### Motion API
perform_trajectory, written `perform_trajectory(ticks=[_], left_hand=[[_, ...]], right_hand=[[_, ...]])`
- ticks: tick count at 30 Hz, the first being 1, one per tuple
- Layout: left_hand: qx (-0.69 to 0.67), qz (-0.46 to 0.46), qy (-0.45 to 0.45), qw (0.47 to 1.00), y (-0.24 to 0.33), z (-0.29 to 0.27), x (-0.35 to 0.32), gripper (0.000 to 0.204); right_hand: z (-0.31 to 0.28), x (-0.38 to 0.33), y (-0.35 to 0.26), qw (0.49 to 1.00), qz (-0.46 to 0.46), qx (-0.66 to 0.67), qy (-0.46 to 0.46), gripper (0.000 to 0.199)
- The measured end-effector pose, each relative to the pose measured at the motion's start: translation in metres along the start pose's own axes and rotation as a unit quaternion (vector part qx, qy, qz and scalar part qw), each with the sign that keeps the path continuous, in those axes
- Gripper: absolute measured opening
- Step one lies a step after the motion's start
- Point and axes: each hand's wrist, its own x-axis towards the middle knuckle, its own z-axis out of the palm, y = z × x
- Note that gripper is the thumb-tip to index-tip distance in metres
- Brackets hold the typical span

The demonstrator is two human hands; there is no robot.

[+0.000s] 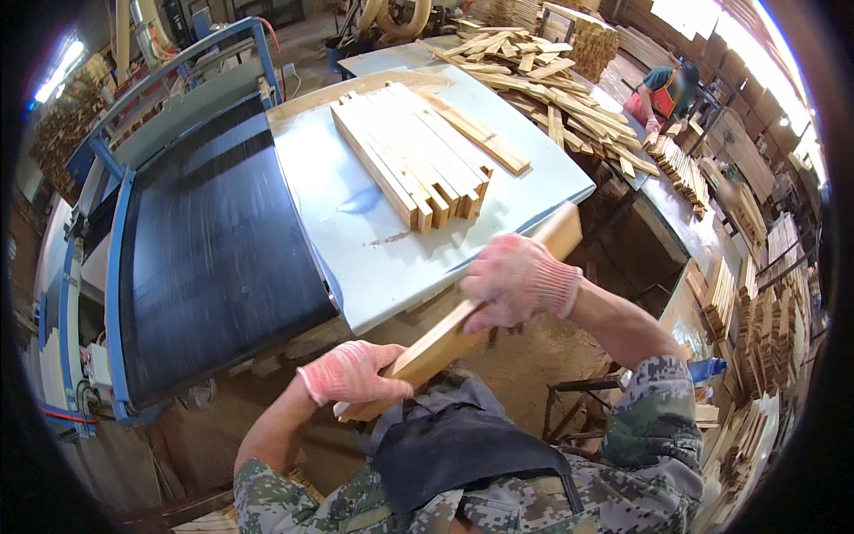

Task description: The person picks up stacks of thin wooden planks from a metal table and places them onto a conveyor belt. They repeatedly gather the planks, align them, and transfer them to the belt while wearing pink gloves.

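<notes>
Right now we've got a long wood plank [463, 307] held w/ both gloved hands, slanted across our front just below the table edge. Our left hand [351, 372] grips the near end, fingers curled round it; our right hand [514, 280] is closed over the plank approx. mid-length, fingers wrapped on top. Plank's far end pokes up by the pale blue table [356, 231]. On that table sits a neat stack of boards [414, 160]; a black conveyor belt [213, 249] runs to its left. Loose wood pieces [543, 80] lie piled further back.
</notes>
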Motion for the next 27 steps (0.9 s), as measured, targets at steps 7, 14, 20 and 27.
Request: perform_trajectory(ticks=[7,14,20,27], left_hand=[[-0.34,0.035,0.282,0.896,-0.016,-0.005,0.037,0.039],[-0.427,0.114,0.461,0.77,0.011,-0.093,0.173,0.031],[-0.503,0.07,0.534,0.675,-0.025,-0.149,0.214,0.031],[-0.461,-0.086,0.568,0.676,-0.136,-0.167,0.23,0.023]], right_hand=[[-0.02,0.053,0.063,0.84,0.082,0.063,0.532,0.081],[0.082,0.104,0.246,0.8,0.297,0.284,0.438,0.086],[0.151,0.115,0.389,0.827,0.484,0.184,0.219,0.092],[0.155,0.151,0.406,0.877,0.423,0.179,0.143,0.075]])
